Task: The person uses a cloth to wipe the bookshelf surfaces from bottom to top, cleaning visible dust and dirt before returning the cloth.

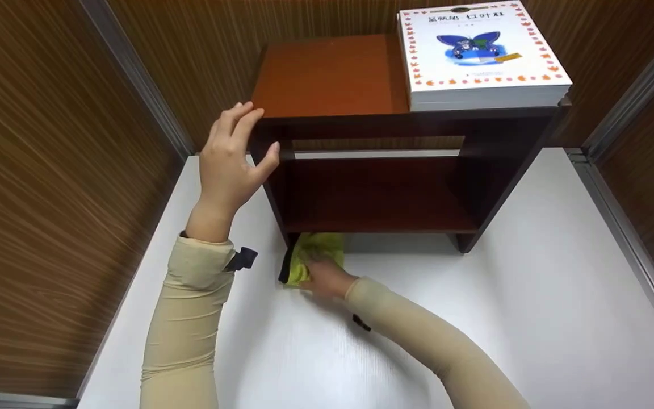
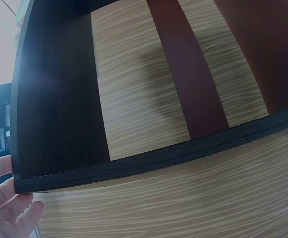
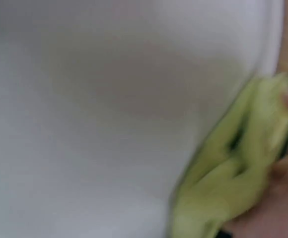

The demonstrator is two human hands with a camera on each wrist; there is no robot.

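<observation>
My left hand (image 1: 227,153) touches the upper left front corner of a dark brown wooden shelf (image 1: 327,79), fingertips on the edge and thumb held apart. In the left wrist view the fingers (image 2: 2,191) meet the shelf's dark corner. Low down, my right hand (image 1: 327,275) holds a yellow-green cloth (image 1: 327,244) with a dark edge against the white tabletop, by the foot of the shelf's left side. The right wrist view is blurred; there the cloth (image 3: 228,173) looks bunched under the hand, and part of the hand is out of frame.
A stack of white picture books (image 1: 486,51) stands on the right of the shelf's top. The shelf has a lower board (image 1: 381,196) and a gap beneath it. Wood-grain panels (image 1: 49,170) with metal frames enclose the white table (image 1: 531,318).
</observation>
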